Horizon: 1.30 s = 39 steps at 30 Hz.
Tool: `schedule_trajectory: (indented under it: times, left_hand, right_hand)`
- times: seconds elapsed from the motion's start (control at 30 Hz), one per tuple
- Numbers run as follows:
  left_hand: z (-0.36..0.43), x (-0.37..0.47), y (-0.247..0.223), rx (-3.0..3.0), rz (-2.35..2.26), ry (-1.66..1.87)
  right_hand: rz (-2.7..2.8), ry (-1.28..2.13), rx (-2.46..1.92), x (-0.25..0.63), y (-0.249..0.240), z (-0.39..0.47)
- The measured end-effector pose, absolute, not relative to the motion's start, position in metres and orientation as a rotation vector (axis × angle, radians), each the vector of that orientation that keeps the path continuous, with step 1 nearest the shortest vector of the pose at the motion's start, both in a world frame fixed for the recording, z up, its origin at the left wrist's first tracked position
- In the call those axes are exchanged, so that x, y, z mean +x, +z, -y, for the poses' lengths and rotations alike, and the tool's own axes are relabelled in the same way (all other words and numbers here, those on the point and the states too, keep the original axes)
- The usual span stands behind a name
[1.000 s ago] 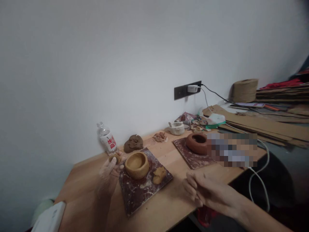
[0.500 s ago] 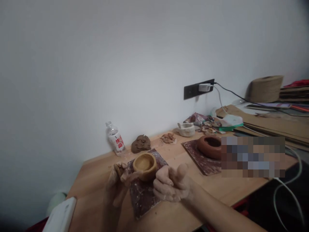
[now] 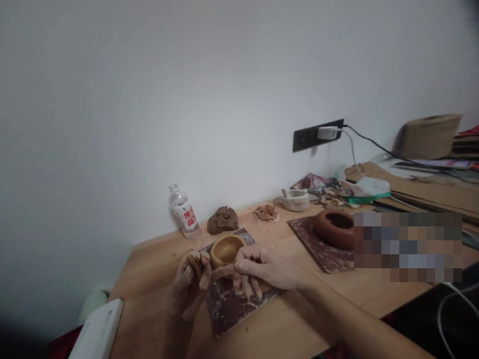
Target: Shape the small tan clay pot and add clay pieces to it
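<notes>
Pinching a small clay piece [image 3: 195, 263] in the curled left hand [image 3: 188, 285], just left of the bowl [image 3: 225, 247] on the dark board [image 3: 232, 311]! Pointing leftward across its front with the right hand [image 3: 259, 269], fingers loosely apart; hard to tell if touching it.

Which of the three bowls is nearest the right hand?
The yellow bowl, partly behind the right hand; the reddish bowl sits on another board, the whitish bowl back near the wall.

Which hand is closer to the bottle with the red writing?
Left. The left hand is in front of the bottle, not touching it, holding a small brown piece. The right hand is farther right, at the yellowish bowl.
</notes>
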<state>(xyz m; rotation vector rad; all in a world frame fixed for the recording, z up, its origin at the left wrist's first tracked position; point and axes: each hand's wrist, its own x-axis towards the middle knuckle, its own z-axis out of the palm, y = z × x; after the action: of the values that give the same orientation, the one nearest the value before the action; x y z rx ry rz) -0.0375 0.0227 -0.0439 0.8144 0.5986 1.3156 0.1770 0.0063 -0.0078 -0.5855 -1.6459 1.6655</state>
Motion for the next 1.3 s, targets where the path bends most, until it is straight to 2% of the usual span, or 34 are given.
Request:
schedule_trajectory:
  times: [0.17, 0.3, 0.5, 0.63, 0.73, 0.83, 1.07, 1.3]
  left_hand:
    - [-0.023, -0.038, -0.042, 0.841, -0.575, 1.288]
    - [-0.024, -0.037, -0.040, 0.882, -0.521, 1.313]
    - [-0.031, -0.036, -0.036, 0.834, -0.491, 1.399]
    - [-0.032, -0.032, -0.030, 0.808, -0.485, 1.419]
    - [-0.031, -0.028, -0.026, 0.827, -0.495, 1.411]
    - [-0.030, -0.026, -0.025, 0.829, -0.512, 1.404]
    - [-0.031, -0.025, -0.025, 0.857, -0.512, 1.424]
    - [-0.031, -0.029, -0.021, 0.879, -0.498, 1.415]
  right_hand:
    - [1.689, 1.643, -0.647, 0.184, -0.004, -0.004]
    - [1.686, 1.363, -0.836, 0.181, 0.001, 0.001]
    - [1.764, 0.743, -0.891, 0.188, -0.002, 0.008]
    - [1.868, 0.607, -0.960, 0.204, -0.011, 0.016]
    - [1.831, 0.548, -1.385, 0.231, -0.014, 0.003]
    - [1.870, 0.217, -1.897, 0.263, -0.013, -0.035]
    - [1.803, 0.266, -2.297, 0.281, -0.031, -0.122]
    - [1.720, 0.317, -2.372, 0.277, -0.054, -0.143]
